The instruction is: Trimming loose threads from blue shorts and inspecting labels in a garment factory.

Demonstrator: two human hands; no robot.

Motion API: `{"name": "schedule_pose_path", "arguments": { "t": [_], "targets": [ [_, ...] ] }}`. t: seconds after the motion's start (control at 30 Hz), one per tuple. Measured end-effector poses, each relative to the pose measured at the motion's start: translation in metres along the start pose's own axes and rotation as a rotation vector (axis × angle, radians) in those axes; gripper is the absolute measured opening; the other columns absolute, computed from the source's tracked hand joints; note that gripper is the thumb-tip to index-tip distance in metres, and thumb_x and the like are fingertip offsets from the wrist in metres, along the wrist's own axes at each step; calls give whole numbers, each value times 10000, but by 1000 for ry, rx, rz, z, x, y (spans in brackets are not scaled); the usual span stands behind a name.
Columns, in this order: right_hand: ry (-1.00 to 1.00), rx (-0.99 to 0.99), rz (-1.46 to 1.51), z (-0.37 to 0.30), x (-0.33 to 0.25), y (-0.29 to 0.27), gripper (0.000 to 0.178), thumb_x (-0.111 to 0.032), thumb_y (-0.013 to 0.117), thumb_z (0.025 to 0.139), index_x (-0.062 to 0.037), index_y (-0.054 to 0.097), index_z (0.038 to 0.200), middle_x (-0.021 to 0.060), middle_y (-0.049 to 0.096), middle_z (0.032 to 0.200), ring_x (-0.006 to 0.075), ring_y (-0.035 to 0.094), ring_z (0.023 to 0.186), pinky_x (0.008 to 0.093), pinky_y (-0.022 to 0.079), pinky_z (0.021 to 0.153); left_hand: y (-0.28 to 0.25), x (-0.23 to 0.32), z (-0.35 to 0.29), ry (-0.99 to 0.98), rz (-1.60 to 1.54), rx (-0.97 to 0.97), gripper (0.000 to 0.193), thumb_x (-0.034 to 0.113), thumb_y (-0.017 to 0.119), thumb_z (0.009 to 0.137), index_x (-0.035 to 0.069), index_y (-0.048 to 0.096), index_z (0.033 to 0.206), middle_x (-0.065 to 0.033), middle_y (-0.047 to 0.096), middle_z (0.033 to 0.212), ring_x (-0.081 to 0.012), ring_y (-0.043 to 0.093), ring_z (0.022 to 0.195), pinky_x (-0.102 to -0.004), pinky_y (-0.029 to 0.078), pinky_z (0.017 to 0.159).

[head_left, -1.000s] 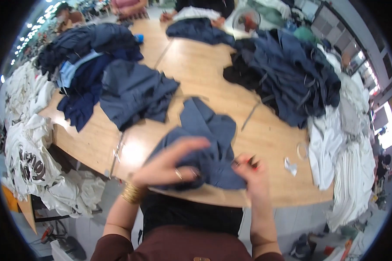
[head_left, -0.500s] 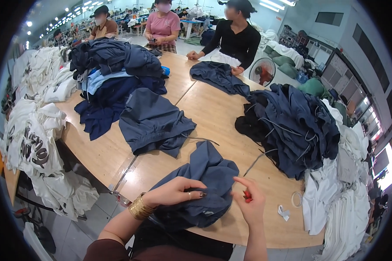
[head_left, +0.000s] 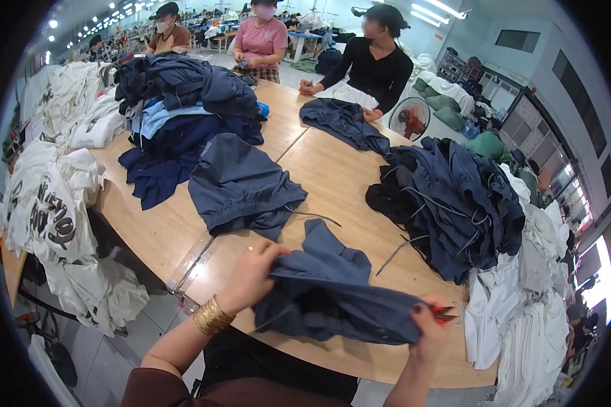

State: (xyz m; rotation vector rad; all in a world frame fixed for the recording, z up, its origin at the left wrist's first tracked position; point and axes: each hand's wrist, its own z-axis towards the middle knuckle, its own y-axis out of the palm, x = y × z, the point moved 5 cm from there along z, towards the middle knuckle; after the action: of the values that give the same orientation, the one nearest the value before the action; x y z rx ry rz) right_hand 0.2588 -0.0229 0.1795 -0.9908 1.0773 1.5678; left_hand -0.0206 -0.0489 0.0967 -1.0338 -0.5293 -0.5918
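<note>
Head view. Left hand [head_left: 251, 277] grips one end of a dark blue garment [head_left: 332, 292], fingers closed over bunched cloth; gold bangles [head_left: 212, 316] on that wrist. Right hand [head_left: 431, 324] is closed on the garment's other end and also holds small red-handled snips [head_left: 445, 313]. The garment hangs stretched between both hands, at the near edge of the table [head_left: 332, 183], partly resting on it.

Surface: long light wooden table, made of boards with a seam running away from the person. On it, a folded dark blue piece [head_left: 241, 186] just beyond the held garment, with a thin drawstring trailing off it. Far left, a tall heap of navy and light blue clothes [head_left: 176, 108]. Right, a big dark blue pile [head_left: 455, 200] with loose cords. Another dark garment [head_left: 343, 121] lies at the far end.

White printed shirts [head_left: 47, 203] hang over the table's left side; more white cloth [head_left: 523, 319] is stacked on the right.

Room: large workshop, rows of ceiling strip lights, grey tiled floor. A person in black [head_left: 377, 64] stands at the far end, hands on the far garment. A person in pink [head_left: 261, 37] and a person in brown [head_left: 166, 30] are behind the table. A small fan [head_left: 412, 117] stands beside the person in black.
</note>
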Motion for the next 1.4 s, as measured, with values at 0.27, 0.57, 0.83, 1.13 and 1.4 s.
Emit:
{"name": "schedule_pose_path", "arguments": {
  "t": [0.27, 0.57, 0.83, 1.13, 1.4],
  "targets": [
    [-15, 169, -1125, 14, 67, -81, 181, 2, 644, 756, -25, 590, 926, 17, 582, 885, 89, 495, 703, 200, 389, 608, 33, -23, -24, -560, -838, -594, 251, -24, 564, 776, 3, 619, 1019, -30, 614, 959, -92, 547, 893, -207, 418, 819],
    [-8, -572, -518, 28, 89, 48, 290, -3, 670, 689, -29, 620, 974, 20, 612, 792, 100, 556, 767, 238, 440, 729, 9, 60, 41, -76, -705, -348, 132, 35, 576, 769, 11, 595, 897, -9, 584, 810, -87, 524, 828, -237, 428, 767],
    [177, -24, 194, 75, -9, -22, 113, -66, 607, 787, -18, 608, 890, 37, 640, 838, 103, 597, 717, 219, 465, 694, -35, -1, 74, -44, -310, -356, 191, -35, 550, 780, -30, 587, 967, -43, 637, 855, -93, 557, 780, -212, 425, 741],
    [178, -20, 295, 62, -24, -58, 140, -45, 580, 800, -1, 616, 928, 68, 655, 873, 137, 626, 752, 248, 489, 708, -50, 0, 65, -385, -1039, -419, 157, 47, 557, 861, -41, 605, 983, -42, 641, 943, -63, 595, 816, -190, 478, 766],
    [112, 14, 216, 58, -30, -68, 44, -48, 595, 794, -29, 612, 830, 32, 631, 776, 94, 586, 658, 216, 454, 621, -50, 3, 69, -311, -1026, -432, 149, 30, 548, 859, -46, 609, 972, -50, 637, 951, -75, 592, 825, -193, 479, 758]
  ]
}}
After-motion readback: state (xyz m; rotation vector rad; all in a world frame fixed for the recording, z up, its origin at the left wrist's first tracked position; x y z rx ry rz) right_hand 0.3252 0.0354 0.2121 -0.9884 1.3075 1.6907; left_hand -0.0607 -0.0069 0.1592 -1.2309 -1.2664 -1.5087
